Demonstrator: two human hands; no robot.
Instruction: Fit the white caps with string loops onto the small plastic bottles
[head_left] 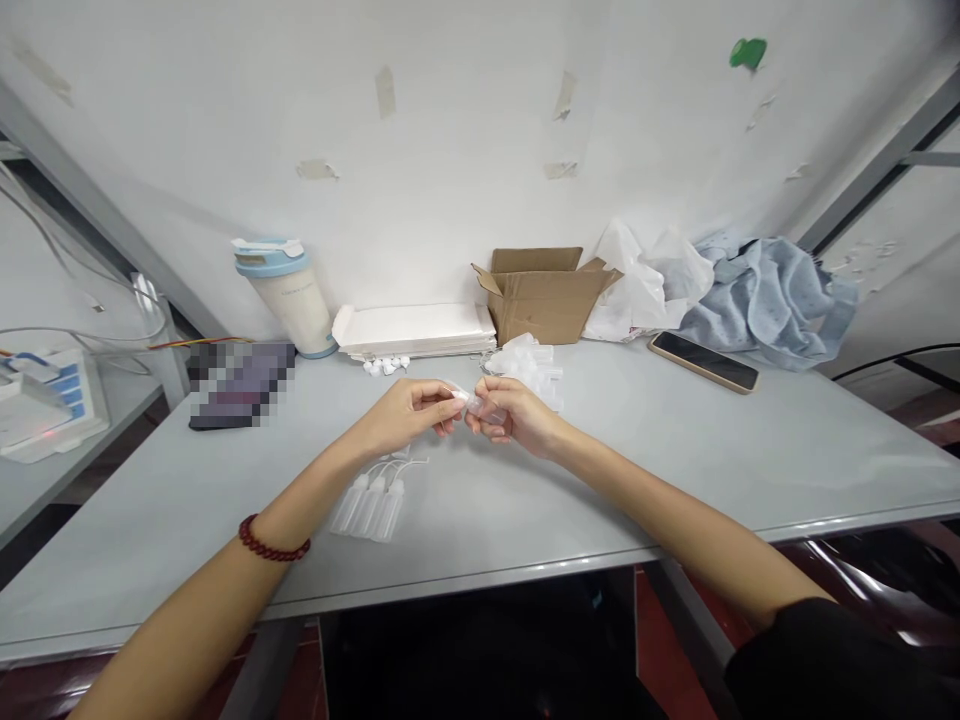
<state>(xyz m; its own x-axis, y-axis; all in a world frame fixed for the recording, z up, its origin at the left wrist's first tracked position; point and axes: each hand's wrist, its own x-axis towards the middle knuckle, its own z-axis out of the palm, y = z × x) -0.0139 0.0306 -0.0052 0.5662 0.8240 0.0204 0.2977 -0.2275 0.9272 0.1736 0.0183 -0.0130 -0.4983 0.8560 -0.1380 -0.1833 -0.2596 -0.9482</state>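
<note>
My right hand (517, 415) is wrapped round a small clear plastic bottle (491, 412), its body partly hidden by the fingers. Thumb and fingertips of my left hand (412, 412) pinch the top end of the same bottle; whether a cap or tube is in them is too small to tell. Below my left hand, several clear squeeze bottles with thin bent tubes (371, 508) lie side by side on the grey table (600, 520). Behind my right hand is a pile of clear plastic bottles (529, 362). Several small white caps (386, 366) lie behind my left hand.
Along the wall stand a blue-lidded cup (292, 300), a stack of white trays or boxes (416, 328) and an open cardboard box (544, 300). To the right are white plastic bags (645, 280), a phone (705, 360) and blue cloth (772, 300). A blurred dark item (244, 388) lies left.
</note>
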